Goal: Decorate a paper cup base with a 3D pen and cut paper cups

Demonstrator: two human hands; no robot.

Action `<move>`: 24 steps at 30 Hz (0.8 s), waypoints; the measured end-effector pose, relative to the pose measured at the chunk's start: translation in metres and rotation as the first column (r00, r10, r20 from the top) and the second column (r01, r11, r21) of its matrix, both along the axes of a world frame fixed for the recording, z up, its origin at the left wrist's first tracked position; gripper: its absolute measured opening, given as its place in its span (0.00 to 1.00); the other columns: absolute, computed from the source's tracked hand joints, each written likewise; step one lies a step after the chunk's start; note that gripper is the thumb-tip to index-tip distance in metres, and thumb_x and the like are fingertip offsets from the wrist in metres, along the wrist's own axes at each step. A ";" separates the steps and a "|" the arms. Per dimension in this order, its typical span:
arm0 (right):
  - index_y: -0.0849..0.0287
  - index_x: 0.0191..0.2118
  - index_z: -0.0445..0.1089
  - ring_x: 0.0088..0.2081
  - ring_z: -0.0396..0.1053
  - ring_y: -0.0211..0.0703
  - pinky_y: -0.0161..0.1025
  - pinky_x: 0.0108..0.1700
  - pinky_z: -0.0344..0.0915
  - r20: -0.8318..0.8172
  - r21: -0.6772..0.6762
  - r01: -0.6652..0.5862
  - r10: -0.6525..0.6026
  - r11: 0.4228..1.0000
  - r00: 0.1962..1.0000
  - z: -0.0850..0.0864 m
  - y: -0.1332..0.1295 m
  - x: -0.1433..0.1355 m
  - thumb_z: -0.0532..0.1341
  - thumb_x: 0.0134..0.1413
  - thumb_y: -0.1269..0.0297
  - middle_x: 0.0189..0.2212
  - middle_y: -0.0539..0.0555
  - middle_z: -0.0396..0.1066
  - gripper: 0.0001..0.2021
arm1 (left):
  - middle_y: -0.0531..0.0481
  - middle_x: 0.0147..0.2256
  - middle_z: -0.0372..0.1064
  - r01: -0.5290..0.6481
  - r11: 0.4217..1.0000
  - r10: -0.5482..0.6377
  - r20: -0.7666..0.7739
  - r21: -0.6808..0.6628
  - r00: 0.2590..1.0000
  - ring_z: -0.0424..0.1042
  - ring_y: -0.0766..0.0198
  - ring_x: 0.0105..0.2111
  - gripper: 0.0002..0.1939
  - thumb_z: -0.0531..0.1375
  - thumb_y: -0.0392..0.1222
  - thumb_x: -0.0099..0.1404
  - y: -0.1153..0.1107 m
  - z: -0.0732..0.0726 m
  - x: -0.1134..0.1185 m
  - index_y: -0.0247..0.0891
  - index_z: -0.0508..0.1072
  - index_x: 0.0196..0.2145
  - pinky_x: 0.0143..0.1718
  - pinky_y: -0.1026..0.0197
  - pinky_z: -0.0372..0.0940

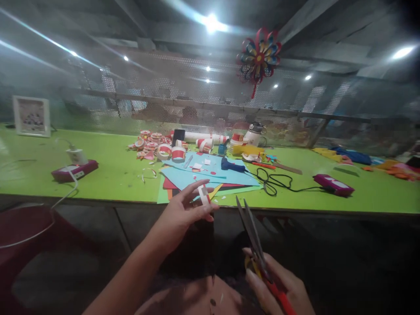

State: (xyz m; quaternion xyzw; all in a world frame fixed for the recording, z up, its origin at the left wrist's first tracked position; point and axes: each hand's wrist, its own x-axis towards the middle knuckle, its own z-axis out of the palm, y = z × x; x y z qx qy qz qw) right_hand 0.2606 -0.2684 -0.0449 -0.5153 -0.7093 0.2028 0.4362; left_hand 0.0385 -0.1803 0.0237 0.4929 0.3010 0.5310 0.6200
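My left hand pinches a small red-and-white paper piece between thumb and fingers, just in front of the table's near edge. Lower and to the right, my right hand grips scissors with red and yellow handles. Their blades point up and stand slightly apart, away from the paper piece. Beyond my left hand lie stacked sheets of coloured paper, a light blue sheet on top, with small white and red scraps on it. A dark blue glue gun rests on that sheet.
Cut paper cups and a heap of red-and-white pieces sit behind the sheets. Purple power strips lie right and left, one joined to a looping black cord. A white kettle stands at the back. A dark red stool is lower left.
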 end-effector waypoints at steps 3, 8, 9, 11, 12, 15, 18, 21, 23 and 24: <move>0.56 0.42 0.77 0.26 0.73 0.39 0.28 0.32 0.70 -0.088 -0.029 0.077 -0.080 0.997 0.993 0.004 -0.004 -0.008 0.62 0.55 0.58 0.26 0.51 0.75 0.12 | 0.38 0.53 0.69 0.003 1.000 -0.003 -0.003 -0.012 1.000 0.77 0.55 0.38 0.29 0.69 0.37 0.56 -0.002 -0.002 0.003 0.40 0.67 0.55 0.29 0.62 0.71; 0.55 0.41 0.77 0.26 0.72 0.39 0.30 0.32 0.70 -0.154 -0.072 0.075 -0.085 0.995 0.984 -0.001 -0.005 -0.020 0.61 0.55 0.56 0.26 0.50 0.74 0.13 | 0.37 0.51 0.71 0.004 0.999 -0.002 0.055 -0.033 0.998 0.76 0.53 0.43 0.23 0.69 0.37 0.55 -0.005 -0.006 0.004 0.36 0.70 0.48 0.34 0.60 0.71; 0.56 0.41 0.77 0.27 0.72 0.40 0.30 0.32 0.70 -0.161 -0.083 0.067 -0.080 0.994 0.984 -0.003 -0.005 -0.020 0.61 0.54 0.56 0.27 0.51 0.74 0.13 | 0.37 0.50 0.72 0.025 0.999 -0.022 0.073 -0.047 0.997 0.76 0.54 0.43 0.20 0.69 0.37 0.56 -0.005 -0.007 0.003 0.35 0.71 0.46 0.35 0.62 0.70; 0.56 0.41 0.78 0.28 0.73 0.42 0.32 0.33 0.71 -0.175 -0.112 0.071 -0.090 0.991 0.980 -0.005 -0.005 -0.019 0.61 0.54 0.54 0.27 0.52 0.74 0.15 | 0.36 0.49 0.73 0.092 0.993 -0.083 0.122 -0.075 0.989 0.76 0.55 0.42 0.17 0.68 0.38 0.58 -0.004 -0.007 0.001 0.33 0.72 0.44 0.35 0.64 0.70; 0.56 0.41 0.78 0.28 0.73 0.42 0.32 0.33 0.71 -0.180 -0.128 0.083 -0.105 0.988 0.978 -0.005 -0.005 -0.018 0.61 0.53 0.54 0.27 0.52 0.74 0.15 | 0.37 0.49 0.73 0.129 0.988 -0.114 0.153 -0.090 0.982 0.76 0.56 0.41 0.16 0.67 0.39 0.59 -0.003 -0.007 0.000 0.32 0.73 0.44 0.35 0.65 0.70; 0.57 0.42 0.78 0.27 0.72 0.42 0.31 0.31 0.70 -0.190 -0.173 0.099 -0.132 0.980 0.973 -0.006 -0.006 -0.014 0.62 0.53 0.53 0.26 0.52 0.74 0.17 | 0.39 0.45 0.75 0.194 0.972 -0.159 0.239 -0.131 0.958 0.77 0.56 0.39 0.14 0.65 0.42 0.61 -0.001 -0.006 0.001 0.31 0.74 0.43 0.33 0.65 0.72; 0.58 0.44 0.77 0.29 0.71 0.42 0.32 0.32 0.69 -0.205 -0.222 0.079 -0.126 0.972 0.971 -0.006 -0.008 -0.009 0.62 0.53 0.52 0.28 0.53 0.73 0.18 | 0.41 0.41 0.75 0.190 0.964 -0.133 0.284 -0.185 0.950 0.78 0.56 0.39 0.11 0.63 0.42 0.63 0.000 -0.004 0.006 0.32 0.74 0.42 0.35 0.64 0.73; 0.59 0.46 0.76 0.29 0.69 0.41 0.33 0.31 0.67 -0.248 -0.285 0.053 -0.127 0.957 0.960 -0.007 -0.010 -0.004 0.62 0.54 0.51 0.28 0.52 0.71 0.20 | 0.41 0.42 0.75 0.156 0.964 -0.092 0.282 -0.216 0.955 0.78 0.56 0.39 0.12 0.64 0.40 0.63 0.000 -0.003 0.015 0.32 0.72 0.43 0.37 0.64 0.72; 0.59 0.48 0.74 0.27 0.68 0.40 0.33 0.30 0.66 -0.302 -0.315 0.036 -0.136 0.949 0.944 -0.005 -0.011 -0.002 0.61 0.55 0.50 0.26 0.51 0.69 0.21 | 0.41 0.45 0.74 0.107 0.979 -0.060 0.252 -0.174 0.966 0.78 0.56 0.40 0.17 0.66 0.38 0.60 0.000 -0.003 0.020 0.34 0.71 0.46 0.38 0.63 0.72; 0.60 0.49 0.73 0.27 0.68 0.40 0.34 0.30 0.66 -0.329 -0.326 0.012 -0.125 0.945 0.936 -0.003 -0.010 -0.001 0.61 0.56 0.50 0.26 0.51 0.68 0.22 | 0.41 0.47 0.74 0.073 0.988 -0.041 0.224 -0.137 0.974 0.78 0.55 0.40 0.20 0.67 0.37 0.58 0.000 -0.004 0.023 0.35 0.70 0.48 0.39 0.62 0.72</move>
